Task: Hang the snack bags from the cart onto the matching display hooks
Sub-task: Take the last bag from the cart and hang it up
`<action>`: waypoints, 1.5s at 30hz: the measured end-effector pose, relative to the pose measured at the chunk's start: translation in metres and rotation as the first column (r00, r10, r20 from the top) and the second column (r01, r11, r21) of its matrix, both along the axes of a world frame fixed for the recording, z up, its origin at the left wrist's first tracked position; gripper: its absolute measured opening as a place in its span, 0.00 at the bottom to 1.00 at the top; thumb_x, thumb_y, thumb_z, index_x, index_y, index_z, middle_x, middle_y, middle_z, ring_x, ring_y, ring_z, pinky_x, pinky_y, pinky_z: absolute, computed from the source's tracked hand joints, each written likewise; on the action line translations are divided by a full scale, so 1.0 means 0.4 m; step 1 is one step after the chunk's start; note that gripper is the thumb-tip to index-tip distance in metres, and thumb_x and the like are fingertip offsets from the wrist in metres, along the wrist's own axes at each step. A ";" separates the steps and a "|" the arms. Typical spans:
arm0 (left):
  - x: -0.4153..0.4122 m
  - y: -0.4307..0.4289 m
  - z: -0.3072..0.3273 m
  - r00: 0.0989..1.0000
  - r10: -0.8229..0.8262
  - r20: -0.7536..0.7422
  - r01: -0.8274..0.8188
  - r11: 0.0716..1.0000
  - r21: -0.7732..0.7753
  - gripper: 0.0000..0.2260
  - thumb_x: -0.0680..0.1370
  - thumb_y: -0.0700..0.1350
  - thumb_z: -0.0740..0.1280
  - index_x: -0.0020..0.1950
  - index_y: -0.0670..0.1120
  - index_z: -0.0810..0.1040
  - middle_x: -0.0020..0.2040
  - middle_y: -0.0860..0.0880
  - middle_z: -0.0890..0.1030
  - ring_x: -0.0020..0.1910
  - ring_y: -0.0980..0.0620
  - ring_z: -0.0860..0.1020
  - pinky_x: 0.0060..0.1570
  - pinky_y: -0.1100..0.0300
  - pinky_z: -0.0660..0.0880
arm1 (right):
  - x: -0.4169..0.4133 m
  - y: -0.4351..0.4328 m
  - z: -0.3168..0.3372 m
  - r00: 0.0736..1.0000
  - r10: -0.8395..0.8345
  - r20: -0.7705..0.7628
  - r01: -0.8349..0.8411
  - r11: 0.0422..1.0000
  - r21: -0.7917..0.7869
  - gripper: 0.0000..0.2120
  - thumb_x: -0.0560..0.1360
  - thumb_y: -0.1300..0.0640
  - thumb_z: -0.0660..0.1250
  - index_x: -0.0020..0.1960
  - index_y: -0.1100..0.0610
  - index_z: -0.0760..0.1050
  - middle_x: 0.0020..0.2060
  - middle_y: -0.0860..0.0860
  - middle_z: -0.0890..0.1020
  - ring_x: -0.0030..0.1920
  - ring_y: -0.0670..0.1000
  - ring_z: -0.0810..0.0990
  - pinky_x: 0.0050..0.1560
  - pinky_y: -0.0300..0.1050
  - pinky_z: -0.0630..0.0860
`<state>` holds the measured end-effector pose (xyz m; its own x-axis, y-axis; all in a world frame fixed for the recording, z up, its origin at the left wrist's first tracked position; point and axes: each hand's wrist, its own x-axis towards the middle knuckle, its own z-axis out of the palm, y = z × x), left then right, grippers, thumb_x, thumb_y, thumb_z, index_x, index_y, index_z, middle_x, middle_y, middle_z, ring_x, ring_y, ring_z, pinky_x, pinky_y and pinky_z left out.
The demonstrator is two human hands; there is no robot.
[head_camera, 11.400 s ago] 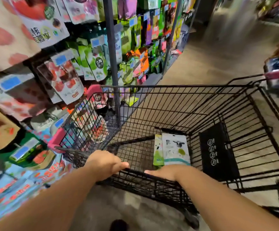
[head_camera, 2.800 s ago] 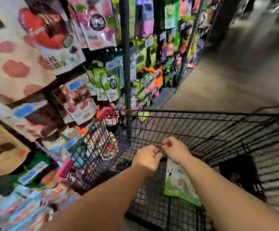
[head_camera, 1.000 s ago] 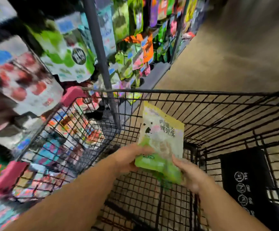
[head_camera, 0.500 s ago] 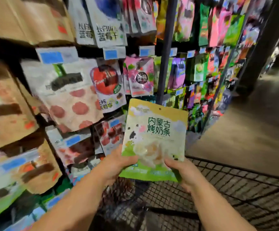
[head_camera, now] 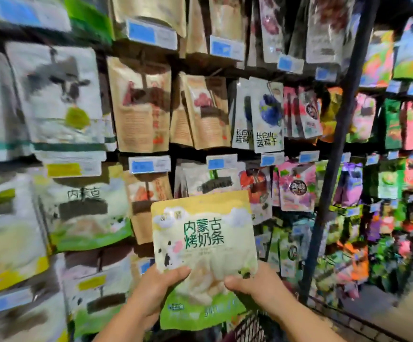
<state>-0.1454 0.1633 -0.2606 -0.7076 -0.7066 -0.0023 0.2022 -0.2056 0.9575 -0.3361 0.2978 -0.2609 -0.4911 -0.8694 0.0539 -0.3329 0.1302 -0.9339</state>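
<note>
From the head camera, the snack bag [head_camera: 204, 245] is upright in front of the display rack [head_camera: 225, 154], its printed face turned toward the camera. It has a yellow top edge, a pale middle with dark green characters and a green band along the bottom. 2 hands hold it by its lower corners.

The left hand [head_camera: 156, 290] grips the lower left corner: the thumb lies across the front of the bag and the fingers are curled behind it, out of sight. The right hand [head_camera: 257, 287] grips the lower right corner the same way, with the thumb pressed on the front. The bag rises above both hands, and its top edge reaches up among the hanging goods.

To the left of the held bag hangs a matching bag [head_camera: 87, 213] with the same pale and green print, though it is blurred. Brown paper pouches [head_camera: 138, 104] hang above, and white blueberry bags [head_camera: 265, 117] hang to their right. Blue price tags [head_camera: 148, 165] sit on the hook ends. A dark upright post [head_camera: 333, 156] stands right of the bag. Below the hands a corner of the wire cart [head_camera: 249, 327] shows.
</note>
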 end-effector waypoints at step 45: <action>0.442 -0.457 0.117 0.754 0.653 -0.063 -0.654 0.756 0.012 0.30 0.73 0.42 0.74 0.73 0.41 0.67 0.65 0.42 0.78 0.57 0.48 0.80 0.54 0.56 0.72 | 0.400 -0.640 0.158 0.921 0.250 0.300 -0.166 0.946 -0.279 0.31 0.75 0.49 0.71 0.74 0.59 0.65 0.69 0.52 0.73 0.69 0.56 0.72 0.67 0.50 0.68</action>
<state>0.0313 -0.0195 -0.2140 -0.0717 -0.9968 0.0341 0.3399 0.0078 0.9404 -0.1760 0.0418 -0.1978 -0.3273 -0.9338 0.1445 0.0021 -0.1536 -0.9881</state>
